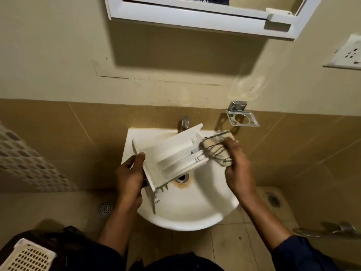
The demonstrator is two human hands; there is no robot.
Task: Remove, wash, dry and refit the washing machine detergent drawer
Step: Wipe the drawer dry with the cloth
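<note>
The white plastic detergent drawer (172, 155) is held tilted over a white wall-mounted sink (187, 214), its front panel at the lower left and its far end up near the tap (185, 122). My left hand (131, 173) grips the drawer's front panel. My right hand (237, 169) holds a cream cloth with dark stripes (216, 149), bunched and pressed against the drawer's far right end. No water is visible running from the tap.
A chrome soap holder (243, 115) is fixed to the tiled wall right of the tap. Above hangs a white mirror cabinet (199, 18); a socket (346, 53) sits at right. A white perforated basket (27, 257) stands bottom left. The sink drain (182, 178) has a rust stain.
</note>
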